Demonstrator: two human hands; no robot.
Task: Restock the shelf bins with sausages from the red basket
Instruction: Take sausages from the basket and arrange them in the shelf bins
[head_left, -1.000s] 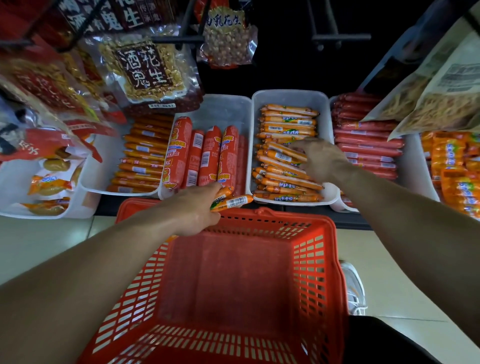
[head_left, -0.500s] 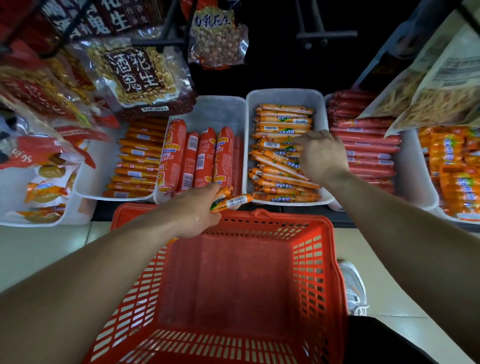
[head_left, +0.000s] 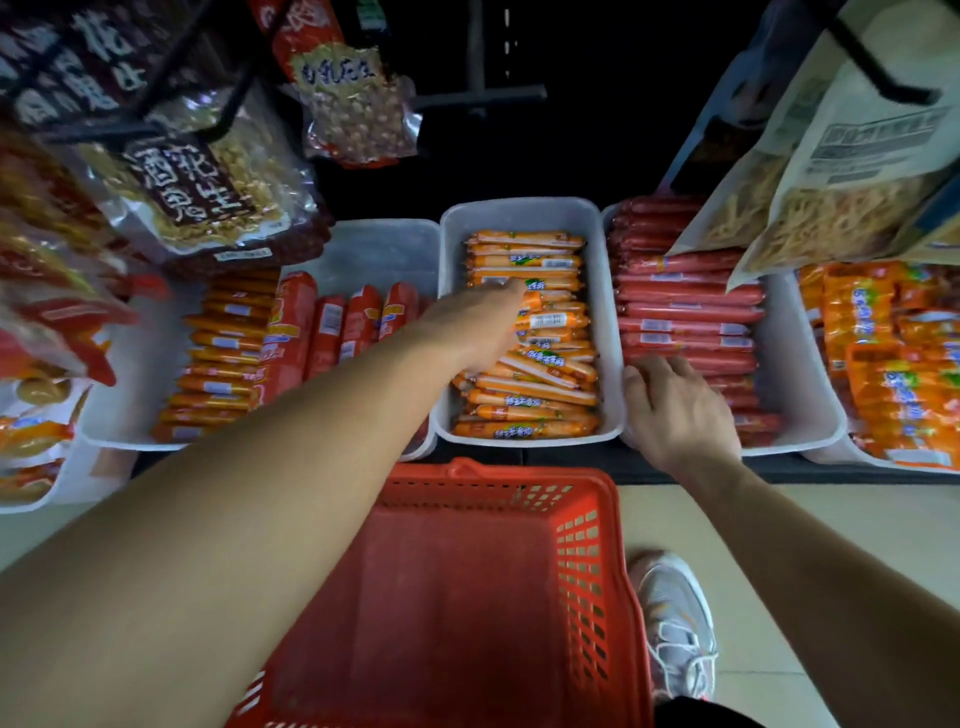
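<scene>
The red basket (head_left: 592, 525) stands on the floor below the shelf, and its inside shows no sausages. My left hand (head_left: 475, 325) reaches into the middle white bin (head_left: 610, 332), which is piled with small orange sausages (head_left: 535, 400). It holds a couple of orange sausages (head_left: 531, 301) at its fingertips, low over the pile. My right hand (head_left: 675, 410) rests with loosely spread fingers on the front left corner of the neighbouring bin of long red sausages (head_left: 685, 312), and it holds nothing.
Left of the middle bin is a bin with thick red sausages (head_left: 332, 332), then a bin of orange ones (head_left: 223, 358). Orange packs (head_left: 883, 364) fill the far-right bin. Snack bags (head_left: 841, 171) hang over the shelf on both sides. My shoe (head_left: 675, 623) is beside the basket.
My left hand has moved from the basket's rim up into the middle bin with the sausages. My right hand has left that bin and come to the red-sausage bin's corner.
</scene>
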